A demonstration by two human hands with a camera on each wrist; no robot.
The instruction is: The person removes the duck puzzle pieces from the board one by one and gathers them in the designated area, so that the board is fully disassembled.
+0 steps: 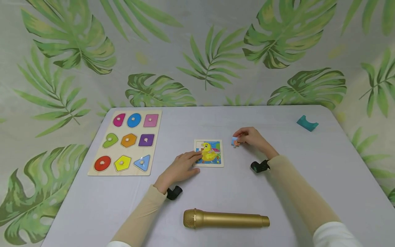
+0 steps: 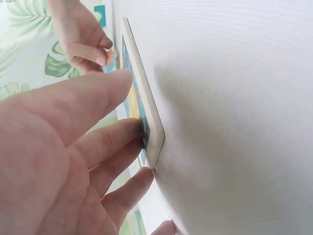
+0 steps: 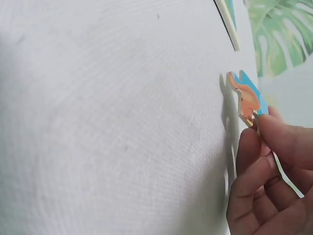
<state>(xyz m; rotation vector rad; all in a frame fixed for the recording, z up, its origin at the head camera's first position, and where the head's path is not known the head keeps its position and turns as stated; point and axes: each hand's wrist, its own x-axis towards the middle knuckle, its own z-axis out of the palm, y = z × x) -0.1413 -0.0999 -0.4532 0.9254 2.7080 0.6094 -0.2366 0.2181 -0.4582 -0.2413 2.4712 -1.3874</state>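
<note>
Fingers of the right hand (image 1: 253,140) clamp an orange-and-blue jigsaw piece (image 1: 234,142)
It is held at two o'clock from the duck puzzle (image 1: 213,157); the left hand (image 1: 181,166), fingers extended and apart, touches that puzzle's nine-o'clock side

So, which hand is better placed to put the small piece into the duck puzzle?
Probably the right hand: it pinches the small piece, while the left hand touches the duck puzzle.
</note>
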